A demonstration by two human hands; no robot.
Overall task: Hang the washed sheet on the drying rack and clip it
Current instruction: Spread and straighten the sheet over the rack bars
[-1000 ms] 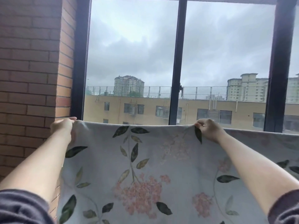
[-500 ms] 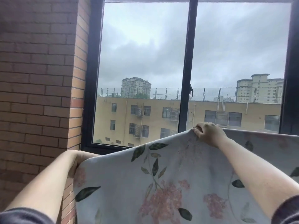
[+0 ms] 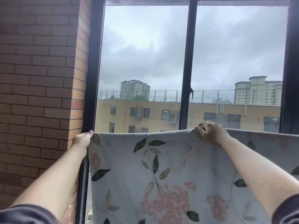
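One brick wall (image 3: 37,81), dark-framed window (image 3: 186,62), floral sheet (image 3: 129,160)

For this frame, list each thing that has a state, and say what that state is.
Sheet, held up by its top edge, spread between both hands, unclipped.
Left hand, grips the sheet's top left corner.
Right hand, pinches the top edge further right.
Window, seems shut, its handle pointing down.
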